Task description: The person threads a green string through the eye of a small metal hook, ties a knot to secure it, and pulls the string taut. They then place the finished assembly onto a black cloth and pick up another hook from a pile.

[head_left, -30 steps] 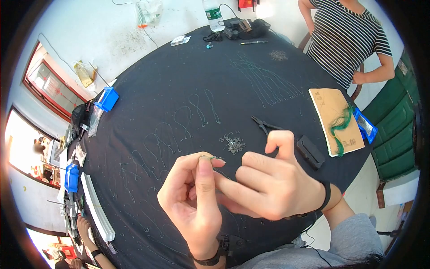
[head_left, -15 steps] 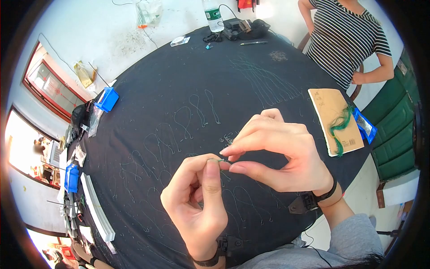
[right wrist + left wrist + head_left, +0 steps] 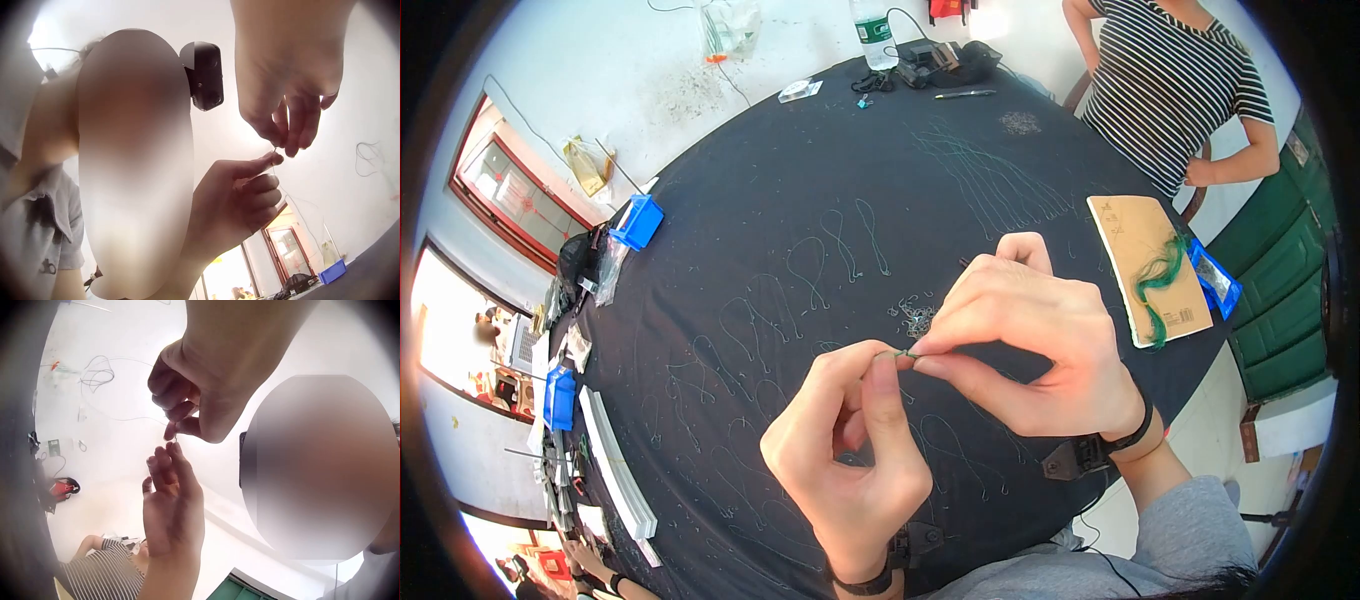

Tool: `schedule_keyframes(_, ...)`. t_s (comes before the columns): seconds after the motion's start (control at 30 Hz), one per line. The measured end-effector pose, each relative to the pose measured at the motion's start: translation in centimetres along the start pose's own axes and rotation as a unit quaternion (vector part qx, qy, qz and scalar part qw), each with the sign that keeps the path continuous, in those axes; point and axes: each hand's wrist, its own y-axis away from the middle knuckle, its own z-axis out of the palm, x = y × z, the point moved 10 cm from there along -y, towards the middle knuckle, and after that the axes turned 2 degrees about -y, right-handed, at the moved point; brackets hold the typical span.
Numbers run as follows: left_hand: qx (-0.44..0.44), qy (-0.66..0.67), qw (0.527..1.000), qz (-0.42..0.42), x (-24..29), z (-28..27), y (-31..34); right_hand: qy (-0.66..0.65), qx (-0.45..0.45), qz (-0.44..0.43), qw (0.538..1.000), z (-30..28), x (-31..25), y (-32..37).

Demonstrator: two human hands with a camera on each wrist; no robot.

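Observation:
My left hand (image 3: 850, 445) pinches a small fishhook between thumb and index finger, most of it hidden by the fingertips. Green fishing line (image 3: 906, 353) shows at the pinch and lies over the index fingertip. Fingertip to fingertip with it, my right hand (image 3: 1040, 345) pinches the line between thumb and index finger, its other fingers bent behind. Both hands are raised over the black-covered table. In the left wrist view a thin strand (image 3: 128, 419) trails from the left hand (image 3: 215, 381). Just beyond the hands lies a pile of loose hooks (image 3: 915, 318).
Looped lines with hooks (image 3: 805, 270) lie spread across the black cloth (image 3: 730, 190); more lines (image 3: 1000, 185) lie in a row farther back. At the right are a brown notebook (image 3: 1115, 230) and a green thread bundle (image 3: 1165, 270). A person in a striped shirt (image 3: 1165, 90) is beyond.
My right hand has turned and come in from the right, its thumb and index finger now meeting the left fingertips and pinching the line. The left hand has shifted slightly right.

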Motion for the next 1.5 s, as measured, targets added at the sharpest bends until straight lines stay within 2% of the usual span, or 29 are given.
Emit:
schedule_keyframes(0.23, -0.040, 0.067, 0.997, 0.000, -0.1, 0.6, -0.1, -0.071, -0.013, 0.021, 0.997, 0.2, 0.8, 0.2)
schedule_keyframes(0.53, -0.058, 0.121, 0.990, -0.043, -0.6, 0.8, -0.1, -0.098, -0.014, 0.042, 0.994, 0.2, 1.2, 0.3)
schedule_keyframes(1.03, -0.062, 0.116, 0.990, -0.053, -0.8, 0.6, -0.2, -0.150, 0.014, 0.075, 0.986, 0.0, 2.3, 0.5)
schedule_keyframes(1.27, -0.063, 0.122, 0.989, -0.057, -1.0, 0.6, -0.2, -0.199, 0.047, 0.134, 0.970, -0.7, 3.5, 0.8)
schedule_keyframes(1.5, -0.071, 0.135, 0.986, -0.068, -1.1, 0.7, -0.1, -0.199, 0.041, 0.097, 0.974, -2.0, 3.2, 0.3)
